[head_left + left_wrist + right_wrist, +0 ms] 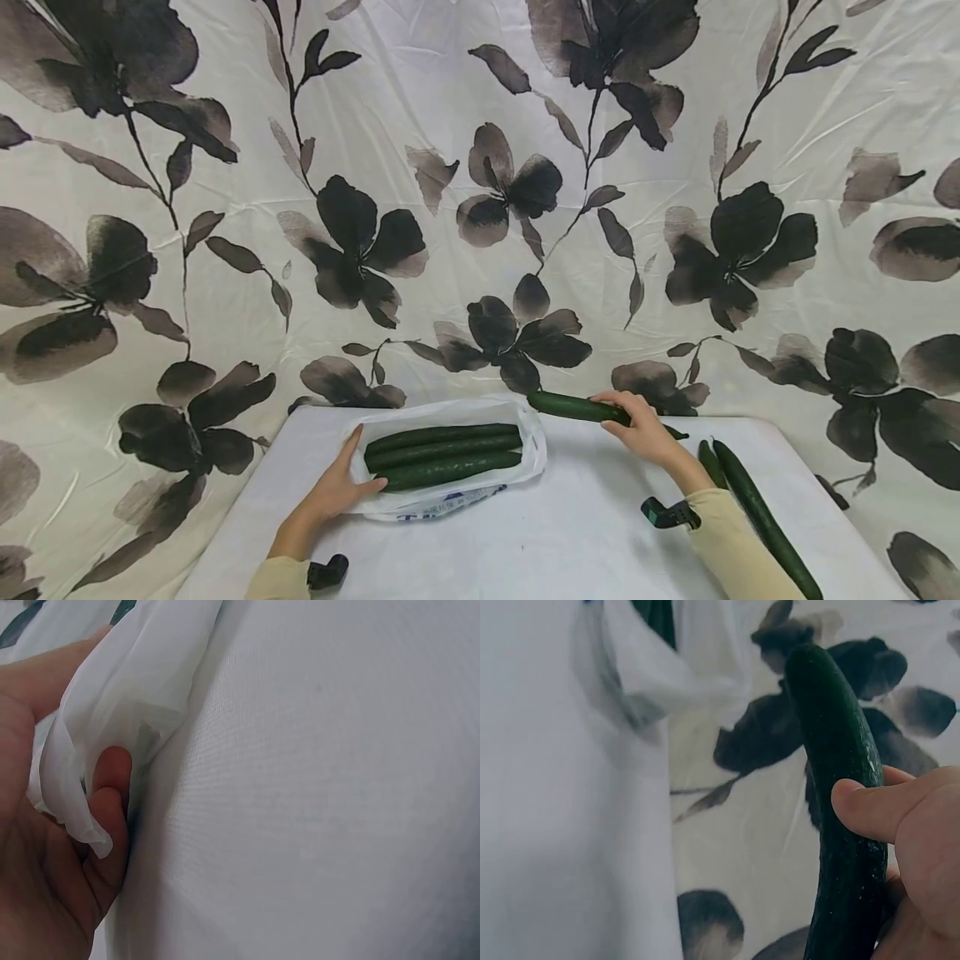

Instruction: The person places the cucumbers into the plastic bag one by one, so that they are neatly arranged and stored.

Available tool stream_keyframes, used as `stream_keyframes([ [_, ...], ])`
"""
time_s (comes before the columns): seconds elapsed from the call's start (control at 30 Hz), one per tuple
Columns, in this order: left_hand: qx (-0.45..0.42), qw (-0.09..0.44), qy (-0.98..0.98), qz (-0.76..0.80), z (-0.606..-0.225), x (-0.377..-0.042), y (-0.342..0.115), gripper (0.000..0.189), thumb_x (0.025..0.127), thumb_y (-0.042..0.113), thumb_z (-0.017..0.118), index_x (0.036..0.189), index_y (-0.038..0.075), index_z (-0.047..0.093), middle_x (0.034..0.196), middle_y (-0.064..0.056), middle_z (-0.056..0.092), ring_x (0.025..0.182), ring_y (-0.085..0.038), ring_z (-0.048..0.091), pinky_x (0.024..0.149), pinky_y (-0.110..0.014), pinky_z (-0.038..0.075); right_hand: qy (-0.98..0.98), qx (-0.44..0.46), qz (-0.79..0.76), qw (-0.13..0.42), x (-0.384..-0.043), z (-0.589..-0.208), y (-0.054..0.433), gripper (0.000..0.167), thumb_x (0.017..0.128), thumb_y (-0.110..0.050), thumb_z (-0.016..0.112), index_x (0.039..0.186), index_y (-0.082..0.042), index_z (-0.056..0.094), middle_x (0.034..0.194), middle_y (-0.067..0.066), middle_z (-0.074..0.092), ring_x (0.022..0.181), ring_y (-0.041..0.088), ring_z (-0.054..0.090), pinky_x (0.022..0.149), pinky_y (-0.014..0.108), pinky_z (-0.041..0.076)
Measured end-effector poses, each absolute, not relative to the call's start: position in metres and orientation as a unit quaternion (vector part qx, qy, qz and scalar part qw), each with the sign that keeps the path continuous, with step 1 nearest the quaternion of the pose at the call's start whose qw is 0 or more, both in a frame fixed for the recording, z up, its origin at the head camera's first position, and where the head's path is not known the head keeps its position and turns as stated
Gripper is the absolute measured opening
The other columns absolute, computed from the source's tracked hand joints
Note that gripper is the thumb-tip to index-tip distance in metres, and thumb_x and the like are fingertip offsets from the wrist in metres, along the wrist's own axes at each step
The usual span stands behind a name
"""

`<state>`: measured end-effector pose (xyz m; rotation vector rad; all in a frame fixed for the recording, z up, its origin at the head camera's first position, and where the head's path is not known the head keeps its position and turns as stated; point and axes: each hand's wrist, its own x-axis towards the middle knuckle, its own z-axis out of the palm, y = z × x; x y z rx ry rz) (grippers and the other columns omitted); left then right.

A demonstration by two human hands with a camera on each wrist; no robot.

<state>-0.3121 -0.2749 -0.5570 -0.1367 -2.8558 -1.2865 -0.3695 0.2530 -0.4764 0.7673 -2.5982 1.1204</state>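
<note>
On the white table [577,533] lies a thin, crinkly bag [533,446] of long cucumbers [450,451], its edge pinched by the left hand [339,483]; nearby, the right hand [642,427] grips a bumpy, slightly bent cucumber [566,406].

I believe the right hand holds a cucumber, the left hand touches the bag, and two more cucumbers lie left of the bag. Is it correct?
Not left: the head view shows those two cucumbers right of the bag. The right hand holds another cucumber; the left hand touches the bag.
</note>
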Motion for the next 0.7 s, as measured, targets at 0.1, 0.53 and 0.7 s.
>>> stream_keyframes([
  [0.1, -0.046, 0.004, -0.911, -0.410, -0.557, -0.312, -0.275, 0.118, 0.076, 0.039, 0.082, 0.157, 0.014, 0.000, 0.157, -0.028, 0.012, 0.139, -0.051, 0.018, 0.108, -0.065, 0.019, -0.870, 0.281, 0.391, 0.106, -0.364, -0.472, 0.241, 0.040, 0.087, -0.004, 0.070, 0.124, -0.016, 0.062, 0.113, 0.005, 0.060, 0.099, 0.024, 0.046, 0.080, 0.043, 0.029],
  [0.53, -0.022, 0.008, -0.911, -0.411, -0.563, -0.314, -0.276, 0.117, 0.077, 0.047, 0.079, 0.157, 0.019, -0.001, 0.158, -0.025, 0.014, 0.139, -0.050, 0.020, 0.107, -0.066, 0.020, -0.818, 0.357, 0.448, 0.064, -0.359, -0.461, 0.174, 0.039, 0.090, -0.006, 0.067, 0.128, -0.012, 0.060, 0.123, 0.004, 0.059, 0.110, 0.022, 0.052, 0.092, 0.044, 0.045],
  [0.7, -0.012, 0.009, -0.913, -0.409, -0.562, -0.316, -0.274, 0.118, 0.075, 0.049, 0.080, 0.157, 0.019, 0.000, 0.158, -0.024, 0.013, 0.139, -0.050, 0.020, 0.107, -0.066, 0.020, -0.804, 0.374, 0.457, 0.063, -0.355, -0.456, 0.143, 0.038, 0.091, -0.008, 0.067, 0.128, -0.010, 0.060, 0.124, 0.006, 0.059, 0.113, 0.026, 0.050, 0.096, 0.049, 0.041],
])
